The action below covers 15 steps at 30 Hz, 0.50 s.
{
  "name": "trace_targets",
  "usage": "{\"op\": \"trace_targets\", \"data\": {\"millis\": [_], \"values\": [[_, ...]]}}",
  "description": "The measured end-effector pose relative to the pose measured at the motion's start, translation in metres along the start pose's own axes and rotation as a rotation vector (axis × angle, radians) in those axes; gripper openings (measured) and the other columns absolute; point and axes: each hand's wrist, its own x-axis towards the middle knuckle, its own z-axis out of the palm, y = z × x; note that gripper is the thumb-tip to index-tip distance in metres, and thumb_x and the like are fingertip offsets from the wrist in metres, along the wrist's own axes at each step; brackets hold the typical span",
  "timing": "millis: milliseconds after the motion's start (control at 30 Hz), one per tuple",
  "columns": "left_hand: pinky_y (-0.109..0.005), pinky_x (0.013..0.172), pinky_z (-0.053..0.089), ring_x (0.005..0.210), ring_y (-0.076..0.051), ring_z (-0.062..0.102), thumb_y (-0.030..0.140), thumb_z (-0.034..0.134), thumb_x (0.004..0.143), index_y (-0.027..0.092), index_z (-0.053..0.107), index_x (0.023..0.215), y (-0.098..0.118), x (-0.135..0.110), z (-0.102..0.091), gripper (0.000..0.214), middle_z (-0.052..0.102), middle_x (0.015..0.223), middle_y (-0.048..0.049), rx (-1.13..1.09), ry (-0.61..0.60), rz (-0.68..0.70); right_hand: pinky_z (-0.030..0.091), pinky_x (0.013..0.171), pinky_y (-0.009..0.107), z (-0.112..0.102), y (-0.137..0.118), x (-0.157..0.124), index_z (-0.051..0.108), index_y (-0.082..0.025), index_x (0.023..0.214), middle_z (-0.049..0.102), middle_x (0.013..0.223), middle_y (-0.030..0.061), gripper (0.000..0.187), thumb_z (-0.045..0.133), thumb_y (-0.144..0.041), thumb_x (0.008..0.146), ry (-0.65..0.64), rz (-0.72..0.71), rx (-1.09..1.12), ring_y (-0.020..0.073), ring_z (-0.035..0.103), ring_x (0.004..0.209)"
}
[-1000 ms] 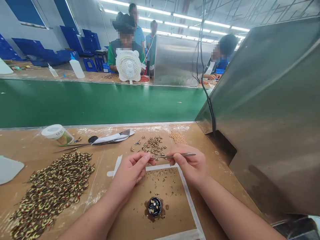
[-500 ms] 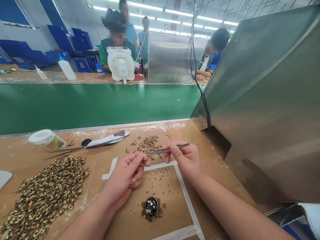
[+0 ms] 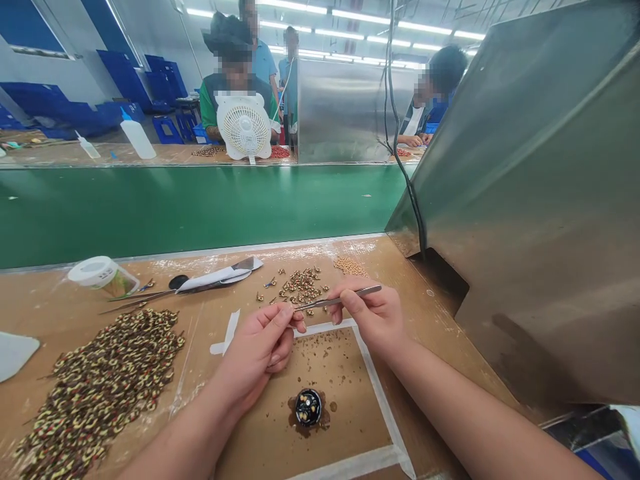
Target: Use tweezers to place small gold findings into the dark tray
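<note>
My right hand (image 3: 373,317) grips metal tweezers (image 3: 335,300) whose tips point left and meet the fingertips of my left hand (image 3: 263,350). The left thumb and forefinger are pinched together on a tiny piece I cannot make out. Just beyond the hands lies a small pile of little brown and gold parts (image 3: 303,285). Below the hands, a small black round holder (image 3: 308,407) with pale bits in it sits inside a square marked with white tape (image 3: 383,407) on the brown bench.
A large heap of brown-and-yellow patterned pieces (image 3: 100,383) covers the left of the bench. A lidded jar (image 3: 103,275), spare tweezers and a paper-wrapped blade (image 3: 217,277) lie behind. A steel hood (image 3: 540,220) rises at right. Beyond the green conveyor (image 3: 200,207), other people work by a white fan (image 3: 244,127).
The tweezers' tips and my left fingertips, slightly apart half a second ago, are together again. The view shifted a little; the things on the bench have not moved.
</note>
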Motion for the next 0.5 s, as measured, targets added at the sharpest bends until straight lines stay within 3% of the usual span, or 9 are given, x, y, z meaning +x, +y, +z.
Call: {"op": "trace_targets", "data": {"millis": [267,400,500], "values": [[-0.017,0.038,0.013,0.039,-0.003,0.017,0.060,0.083,0.084,0.016,0.068,0.083,-0.002,-0.001,-0.002,0.047,0.039,0.047,0.0107,0.018,-0.026,0.013,0.054,0.057,0.024,-0.001,-0.002,-0.004,0.082,-0.023,0.094,0.069,0.068,-0.0004,0.022,0.063,-0.028,0.106,0.013,-0.006,-0.072,0.0114,0.066,0.059],[-0.020,0.040,0.014,0.040,-0.003,0.020,0.063,0.078,0.086,0.017,0.070,0.089,-0.004,0.001,-0.003,0.046,0.058,0.063,0.0041,0.085,-0.009,0.023,0.054,0.055,0.025,-0.001,-0.002,-0.005,0.082,-0.020,0.090,0.069,0.066,0.0005,0.024,0.065,-0.030,0.105,0.037,0.031,-0.046,0.0121,0.065,0.057],[-0.023,0.044,0.021,0.044,-0.006,0.030,0.066,0.066,0.093,0.019,0.074,0.099,0.010,-0.002,-0.008,0.048,0.073,0.087,-0.0045,0.323,0.056,0.096,0.053,0.052,0.025,-0.001,0.001,-0.004,0.081,-0.019,0.088,0.069,0.066,0.0010,0.026,0.068,-0.035,0.103,0.065,0.077,0.048,0.0118,0.064,0.053]]}}
